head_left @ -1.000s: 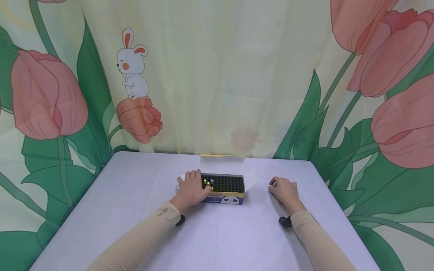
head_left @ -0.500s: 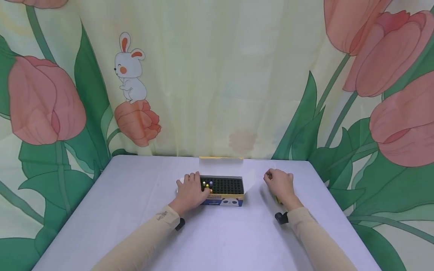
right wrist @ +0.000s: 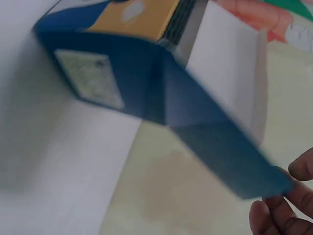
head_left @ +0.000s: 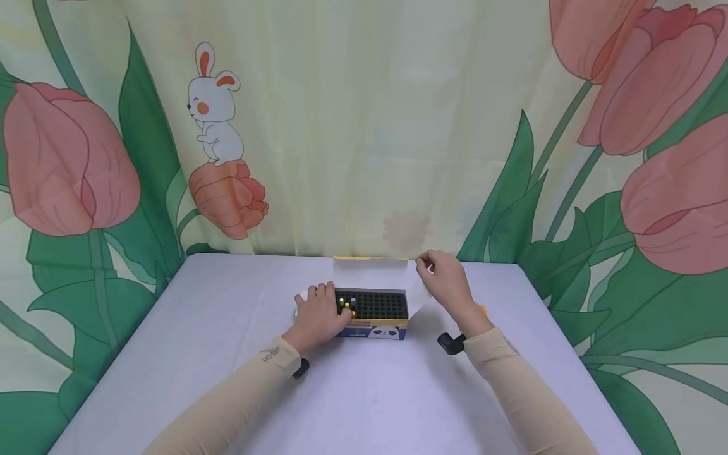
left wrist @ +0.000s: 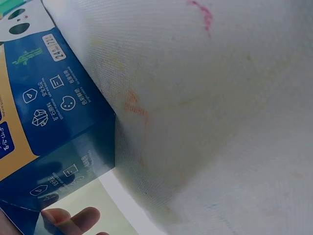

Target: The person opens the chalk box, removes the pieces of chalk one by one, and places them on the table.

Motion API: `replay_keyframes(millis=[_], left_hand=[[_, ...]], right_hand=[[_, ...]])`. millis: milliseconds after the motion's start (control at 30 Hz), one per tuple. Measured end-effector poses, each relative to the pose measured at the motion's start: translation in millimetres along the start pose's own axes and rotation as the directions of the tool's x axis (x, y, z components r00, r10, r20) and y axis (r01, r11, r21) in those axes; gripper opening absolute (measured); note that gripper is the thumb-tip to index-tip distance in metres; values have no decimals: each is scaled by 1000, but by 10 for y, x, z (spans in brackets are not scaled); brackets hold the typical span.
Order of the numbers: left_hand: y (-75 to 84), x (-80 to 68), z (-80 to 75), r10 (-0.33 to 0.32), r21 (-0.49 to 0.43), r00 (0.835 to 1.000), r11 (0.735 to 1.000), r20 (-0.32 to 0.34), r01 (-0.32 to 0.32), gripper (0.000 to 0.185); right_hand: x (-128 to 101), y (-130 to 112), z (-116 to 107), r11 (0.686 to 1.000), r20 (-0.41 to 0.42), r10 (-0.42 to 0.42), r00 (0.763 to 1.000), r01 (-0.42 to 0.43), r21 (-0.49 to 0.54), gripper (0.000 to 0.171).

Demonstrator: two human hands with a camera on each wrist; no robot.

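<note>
A blue and yellow chalk box (head_left: 364, 331) with a panda print stands on the table with its flaps raised. Its black holder (head_left: 380, 304) has rows of holes, and a few coloured sticks (head_left: 347, 306) stand at the left. My left hand (head_left: 315, 316) grips the box's left end, thumb at the front edge; its fingertips (left wrist: 88, 219) show past the end in the left wrist view. My right hand (head_left: 446, 279), fingers bent together, is in the air by the raised right flap (right wrist: 220, 142). I cannot tell whether anything is between its fingertips.
The box's white back flap (head_left: 370, 268) stands up behind the holder. Something orange (head_left: 484, 309) shows just beyond my right wrist. A white cloth (head_left: 239, 297) covers the table, with faint coloured marks in the left wrist view. A tulip-print curtain (head_left: 364, 139) hangs behind.
My right hand has risen from the table at the right and moved left and away, to the box's right flap. My left hand has stayed on the box.
</note>
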State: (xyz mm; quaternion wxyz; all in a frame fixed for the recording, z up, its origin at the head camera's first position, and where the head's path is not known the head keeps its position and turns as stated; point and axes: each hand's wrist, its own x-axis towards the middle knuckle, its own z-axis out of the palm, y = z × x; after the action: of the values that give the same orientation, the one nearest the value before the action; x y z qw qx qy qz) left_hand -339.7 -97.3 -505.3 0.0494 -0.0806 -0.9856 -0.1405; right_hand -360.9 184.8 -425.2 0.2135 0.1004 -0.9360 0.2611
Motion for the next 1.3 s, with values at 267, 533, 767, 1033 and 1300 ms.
replay_keyframes(millis=[267, 533, 767, 1033, 1300], left_hand=[[4, 5, -7, -4, 9, 1000, 1000, 3, 4, 88], [-6, 8, -3, 2, 25, 1000, 1000, -3, -2, 88], [-5, 17, 9, 2, 20, 1000, 1000, 1, -2, 88], [-15, 19, 4, 20, 18, 1000, 1000, -15, -20, 82], [-17, 17, -7, 28, 24, 999, 999, -20, -28, 72]], right_hand=[[-18, -371, 75, 996, 48, -85, 995, 84, 29, 19], [-75, -582, 262, 994, 123, -108, 986, 108, 3, 17], [-134, -655, 440, 989, 163, -147, 976, 140, 54, 15], [-191, -686, 631, 985, 283, -169, 944, 150, 90, 15], [-237, -668, 765, 986, 434, -168, 885, 149, 78, 16]])
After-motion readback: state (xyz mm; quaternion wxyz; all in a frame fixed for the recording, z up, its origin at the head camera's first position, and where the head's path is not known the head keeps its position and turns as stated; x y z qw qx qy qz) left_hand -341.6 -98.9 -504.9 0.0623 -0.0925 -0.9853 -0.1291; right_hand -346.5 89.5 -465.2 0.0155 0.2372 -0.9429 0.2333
